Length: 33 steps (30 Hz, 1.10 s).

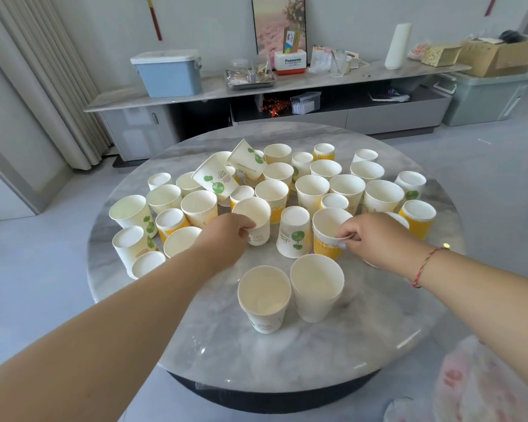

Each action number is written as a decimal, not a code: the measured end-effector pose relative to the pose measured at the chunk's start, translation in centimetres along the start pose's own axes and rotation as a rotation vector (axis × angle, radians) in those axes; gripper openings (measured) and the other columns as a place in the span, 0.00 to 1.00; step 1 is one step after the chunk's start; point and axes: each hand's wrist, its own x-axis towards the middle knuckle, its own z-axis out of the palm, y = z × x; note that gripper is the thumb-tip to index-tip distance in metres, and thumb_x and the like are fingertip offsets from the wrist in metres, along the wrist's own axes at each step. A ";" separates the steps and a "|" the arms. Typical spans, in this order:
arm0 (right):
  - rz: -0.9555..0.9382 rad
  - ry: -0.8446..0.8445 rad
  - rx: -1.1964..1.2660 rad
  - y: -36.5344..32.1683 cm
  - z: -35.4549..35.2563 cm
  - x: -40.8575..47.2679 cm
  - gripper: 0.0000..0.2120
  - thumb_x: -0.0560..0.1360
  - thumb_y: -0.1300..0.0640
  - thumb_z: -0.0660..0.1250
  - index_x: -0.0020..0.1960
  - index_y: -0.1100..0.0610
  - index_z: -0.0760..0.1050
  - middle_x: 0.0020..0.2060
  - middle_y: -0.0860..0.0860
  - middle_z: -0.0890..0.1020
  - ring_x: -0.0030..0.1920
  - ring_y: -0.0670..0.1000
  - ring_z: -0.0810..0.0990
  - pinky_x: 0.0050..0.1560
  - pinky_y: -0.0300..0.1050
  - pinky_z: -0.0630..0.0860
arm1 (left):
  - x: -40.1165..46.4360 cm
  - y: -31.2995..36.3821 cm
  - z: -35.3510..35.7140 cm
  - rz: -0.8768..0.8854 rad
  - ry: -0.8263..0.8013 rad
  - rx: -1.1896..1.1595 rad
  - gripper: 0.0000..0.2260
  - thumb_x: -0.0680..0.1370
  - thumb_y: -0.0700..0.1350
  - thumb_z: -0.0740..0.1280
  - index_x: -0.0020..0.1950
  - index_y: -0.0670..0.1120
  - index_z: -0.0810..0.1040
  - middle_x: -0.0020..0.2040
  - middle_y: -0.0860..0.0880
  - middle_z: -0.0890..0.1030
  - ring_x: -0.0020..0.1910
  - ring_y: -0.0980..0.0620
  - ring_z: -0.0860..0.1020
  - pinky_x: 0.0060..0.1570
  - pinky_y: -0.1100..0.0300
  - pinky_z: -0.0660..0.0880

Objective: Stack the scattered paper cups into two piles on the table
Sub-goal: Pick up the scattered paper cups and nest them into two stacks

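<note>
Several white paper cups with green or yellow print stand scattered over the far half of a round marble table; some are upside down. Two cups lie tilted on top of others at the back left. My left hand pinches the near rim of an upright green-print cup. My right hand pinches the rim of an upright yellow-print cup. Two upright cups stand side by side near me: a green-print one and a plain white one.
A low marble-topped cabinet runs along the wall behind the table, with a blue box, trays and cartons on it. Curtains hang at the left. A plastic bag lies on the floor at the lower right.
</note>
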 end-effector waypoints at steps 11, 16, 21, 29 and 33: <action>-0.335 0.240 0.276 -3.4 -6.2 -7.0 0.04 0.67 0.52 0.69 0.41 0.48 0.81 0.37 0.44 0.84 0.39 0.44 0.80 0.38 0.39 0.75 | -10.5 1.8 -6.6 0.532 0.303 -0.035 0.08 0.71 0.52 0.69 0.41 0.50 0.83 0.36 0.55 0.81 0.34 0.56 0.78 0.35 0.62 0.74; -0.361 0.103 0.159 -3.4 -3.6 -6.5 0.05 0.68 0.51 0.70 0.42 0.48 0.83 0.39 0.43 0.84 0.41 0.36 0.77 0.38 0.33 0.71 | -11.8 0.4 -3.2 0.568 0.216 -0.081 0.09 0.72 0.53 0.66 0.41 0.49 0.83 0.36 0.56 0.81 0.33 0.59 0.76 0.34 0.65 0.74; -0.257 -0.081 0.070 -4.0 -2.8 -6.1 0.19 0.67 0.36 0.65 0.52 0.45 0.80 0.43 0.44 0.82 0.42 0.42 0.78 0.43 0.37 0.74 | -12.1 -1.0 -1.2 0.488 0.062 -0.127 0.16 0.71 0.60 0.65 0.52 0.54 0.82 0.52 0.60 0.80 0.37 0.60 0.79 0.39 0.68 0.77; 0.064 0.209 0.054 -0.4 -4.0 0.2 0.07 0.73 0.50 0.66 0.44 0.52 0.79 0.32 0.45 0.80 0.35 0.47 0.76 0.35 0.42 0.71 | -7.2 -3.0 -3.7 -0.059 0.307 0.143 0.11 0.75 0.50 0.69 0.55 0.49 0.82 0.53 0.49 0.83 0.45 0.49 0.79 0.44 0.57 0.74; 0.104 0.199 -0.190 1.7 -2.6 3.9 0.14 0.73 0.50 0.66 0.55 0.55 0.78 0.48 0.55 0.82 0.55 0.58 0.75 0.47 0.47 0.71 | -5.8 -3.6 -3.7 -0.169 0.188 0.466 0.13 0.76 0.56 0.65 0.56 0.52 0.80 0.54 0.51 0.82 0.53 0.48 0.79 0.41 0.59 0.72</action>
